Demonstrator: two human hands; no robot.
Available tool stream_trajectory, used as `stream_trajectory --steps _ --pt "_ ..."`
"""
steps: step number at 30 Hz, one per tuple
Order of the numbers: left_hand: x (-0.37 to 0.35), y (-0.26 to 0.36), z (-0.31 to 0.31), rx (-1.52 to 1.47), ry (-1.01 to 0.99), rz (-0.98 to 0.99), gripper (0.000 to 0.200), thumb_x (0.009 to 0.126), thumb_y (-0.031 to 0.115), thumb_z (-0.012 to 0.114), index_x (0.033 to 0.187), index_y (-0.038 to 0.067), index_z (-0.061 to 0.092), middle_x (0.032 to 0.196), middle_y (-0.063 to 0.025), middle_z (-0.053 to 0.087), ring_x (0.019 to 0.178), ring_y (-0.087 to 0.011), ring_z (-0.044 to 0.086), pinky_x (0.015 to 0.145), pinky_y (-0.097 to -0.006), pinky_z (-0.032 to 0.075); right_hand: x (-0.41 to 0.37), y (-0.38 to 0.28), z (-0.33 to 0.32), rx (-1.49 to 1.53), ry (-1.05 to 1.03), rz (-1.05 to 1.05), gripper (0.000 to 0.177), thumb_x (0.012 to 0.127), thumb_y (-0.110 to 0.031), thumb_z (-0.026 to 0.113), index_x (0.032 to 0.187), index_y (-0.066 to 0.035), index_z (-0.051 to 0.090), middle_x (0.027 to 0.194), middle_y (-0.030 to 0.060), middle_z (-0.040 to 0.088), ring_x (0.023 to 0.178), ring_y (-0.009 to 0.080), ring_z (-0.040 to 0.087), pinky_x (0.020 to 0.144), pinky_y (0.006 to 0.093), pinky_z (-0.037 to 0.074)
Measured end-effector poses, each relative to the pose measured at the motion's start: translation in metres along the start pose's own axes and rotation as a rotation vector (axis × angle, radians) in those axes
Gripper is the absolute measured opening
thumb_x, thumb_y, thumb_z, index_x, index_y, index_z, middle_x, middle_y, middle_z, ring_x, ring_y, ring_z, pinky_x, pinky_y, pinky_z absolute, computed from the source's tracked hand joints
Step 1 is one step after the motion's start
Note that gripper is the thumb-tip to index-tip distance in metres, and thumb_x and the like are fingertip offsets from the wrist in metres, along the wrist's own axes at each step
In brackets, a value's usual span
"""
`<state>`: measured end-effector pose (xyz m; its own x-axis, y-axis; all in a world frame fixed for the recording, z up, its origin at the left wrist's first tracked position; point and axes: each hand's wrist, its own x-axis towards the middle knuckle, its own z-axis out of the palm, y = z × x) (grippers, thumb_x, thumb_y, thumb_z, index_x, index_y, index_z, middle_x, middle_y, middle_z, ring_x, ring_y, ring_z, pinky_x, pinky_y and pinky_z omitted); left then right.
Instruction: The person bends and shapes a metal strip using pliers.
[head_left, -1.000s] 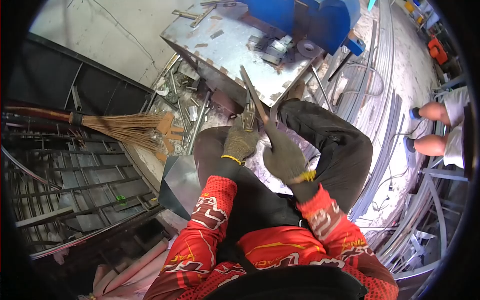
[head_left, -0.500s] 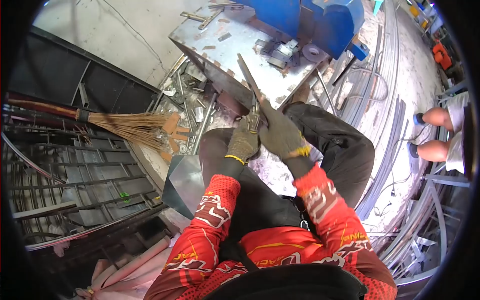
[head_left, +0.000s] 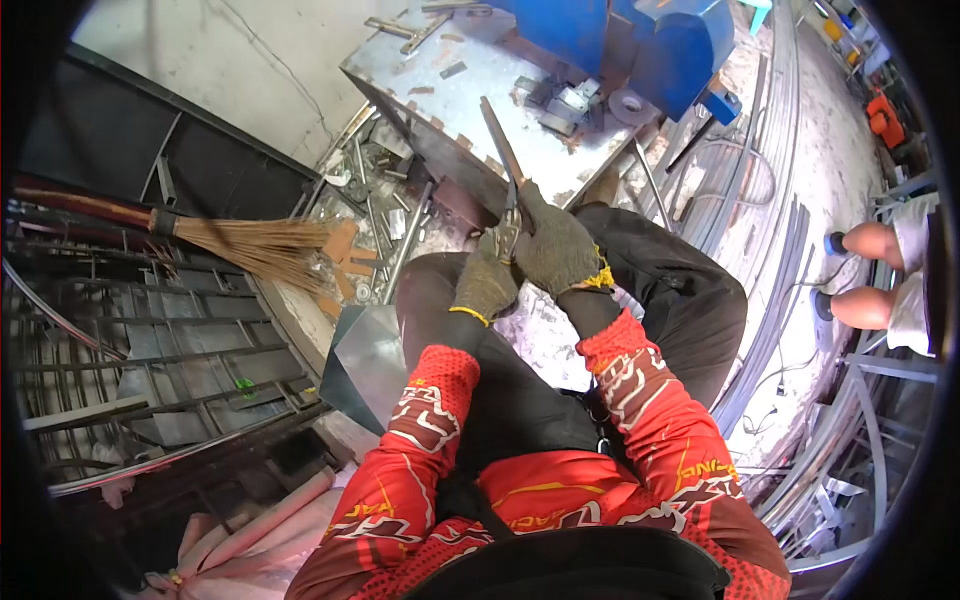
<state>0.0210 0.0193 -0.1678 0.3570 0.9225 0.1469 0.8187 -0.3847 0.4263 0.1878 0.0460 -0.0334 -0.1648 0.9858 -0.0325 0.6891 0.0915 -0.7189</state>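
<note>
My gloved right hand (head_left: 556, 240) is closed around the lower end of a long, narrow flat bar (head_left: 500, 138) that looks like a file. Its far end points up and left towards the metal-topped table. Against it, my gloved left hand (head_left: 487, 278) grips a small metal piece (head_left: 509, 238), whose kind I cannot make out because the fingers cover much of it. Both hands are close together above my knees, and the bar passes alongside the metal piece.
Ahead stands the metal-topped table (head_left: 400, 62) with metal blocks and a grinding disc (head_left: 630, 106) beside a blue machine (head_left: 560, 35). A stick broom (head_left: 250, 250) lies left near metal scraps. Long metal bars (head_left: 770, 300) lie right; another person's legs (head_left: 868, 275) are beyond.
The bar's far end has shifted slightly right and its near end has turned a little in my right hand. My left hand stays almost in place with the metal piece.
</note>
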Motion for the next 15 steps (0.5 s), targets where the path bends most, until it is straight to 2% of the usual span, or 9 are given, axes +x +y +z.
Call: stream_trajectory --steps 3,4,5,7,8,11,12,13,15 --pt "0.012 0.024 -0.025 -0.074 -0.033 -0.075 0.073 0.095 0.023 0.061 0.159 0.001 0.034 0.155 -0.0251 0.047 0.138 -0.0489 0.044 0.122 -0.0501 0.033 -0.044 0.008 0.002 0.004 0.124 -0.097 0.068 0.086 -0.012 0.061 0.152 -0.011 0.048 0.113 0.0289 0.068 0.102 0.0495 0.066 0.088 0.0549 0.054" --pt "0.014 0.027 -0.027 -0.073 -0.129 -0.22 0.076 0.097 0.032 0.062 0.161 0.001 0.032 0.156 -0.0254 0.046 0.139 -0.0487 0.044 0.123 -0.0499 0.032 -0.067 0.014 0.005 0.11 0.148 -0.123 0.07 0.086 -0.01 0.061 0.155 -0.014 0.047 0.115 0.0278 0.068 0.102 0.0491 0.066 0.09 0.0539 0.054" --pt "0.012 0.031 -0.031 -0.082 -0.135 -0.229 0.076 0.097 0.032 0.062 0.161 0.001 0.032 0.156 -0.0254 0.046 0.139 -0.0487 0.044 0.123 -0.0499 0.032 -0.093 0.024 0.017 0.05 0.164 -0.106 0.074 0.085 -0.007 0.06 0.157 -0.014 0.046 0.114 0.0263 0.069 0.1 0.048 0.068 0.087 0.0542 0.054" --pt "0.01 0.041 -0.044 -0.079 -0.057 -0.159 0.074 0.099 0.034 0.06 0.162 0.006 0.033 0.155 -0.0261 0.047 0.139 -0.0495 0.045 0.121 -0.0504 0.035 -0.11 0.018 0.012 0.02 0.035 0.04 0.072 0.085 -0.008 0.061 0.155 -0.011 0.046 0.11 0.0258 0.069 0.097 0.047 0.068 0.084 0.0552 0.055" --pt "0.013 0.048 -0.052 -0.286 -0.107 -0.285 0.075 0.098 0.036 0.062 0.161 0.008 0.034 0.154 -0.0269 0.047 0.139 -0.0506 0.045 0.12 -0.0518 0.036 -0.105 0.014 0.012 0.024 0.034 0.055 0.072 0.085 -0.008 0.061 0.155 -0.011 0.046 0.11 0.0258 0.069 0.097 0.047 0.068 0.084 0.0552 0.055" --pt "0.012 0.038 -0.042 -0.387 -0.205 -0.38 0.074 0.098 0.036 0.062 0.16 0.006 0.036 0.154 -0.0273 0.047 0.139 -0.0496 0.046 0.119 -0.0513 0.036 -0.052 0.002 0.01 -0.068 0.125 0.035 0.072 0.084 -0.008 0.062 0.154 -0.011 0.047 0.106 0.0253 0.069 0.094 0.0459 0.069 0.08 0.0549 0.055" --pt "0.007 0.028 -0.03 -0.457 -0.144 -0.39 0.071 0.098 0.034 0.061 0.156 0.0 0.039 0.155 -0.0283 0.045 0.139 -0.0484 0.045 0.121 -0.0485 0.034 -0.038 0.002 0.013 -0.057 0.151 0.023 0.071 0.083 -0.008 0.063 0.153 -0.011 0.048 0.105 0.0254 0.069 0.093 0.0456 0.069 0.079 0.0546 0.055" --pt "0.004 0.018 -0.02 -0.447 -0.137 -0.374 0.071 0.098 0.034 0.061 0.156 0.0 0.039 0.155 -0.0283 0.045 0.139 -0.0484 0.045 0.121 -0.0485 0.034 -0.027 0.002 0.015 -0.045 0.18 0.01 0.071 0.082 -0.007 0.064 0.152 -0.011 0.048 0.104 0.0255 0.069 0.093 0.0452 0.069 0.077 0.0544 0.055" --pt "0.007 0.005 -0.005 -0.364 -0.168 -0.145 0.066 0.097 0.03 0.059 0.154 0.0 0.043 0.152 -0.0303 0.047 0.138 -0.0475 0.046 0.119 -0.0468 0.037 -0.047 0.007 0.016 -0.054 0.193 -0.031 0.076 0.081 -0.006 0.063 0.155 -0.012 0.047 0.104 0.0246 0.069 0.092 0.0444 0.069 0.075 0.0531 0.055"
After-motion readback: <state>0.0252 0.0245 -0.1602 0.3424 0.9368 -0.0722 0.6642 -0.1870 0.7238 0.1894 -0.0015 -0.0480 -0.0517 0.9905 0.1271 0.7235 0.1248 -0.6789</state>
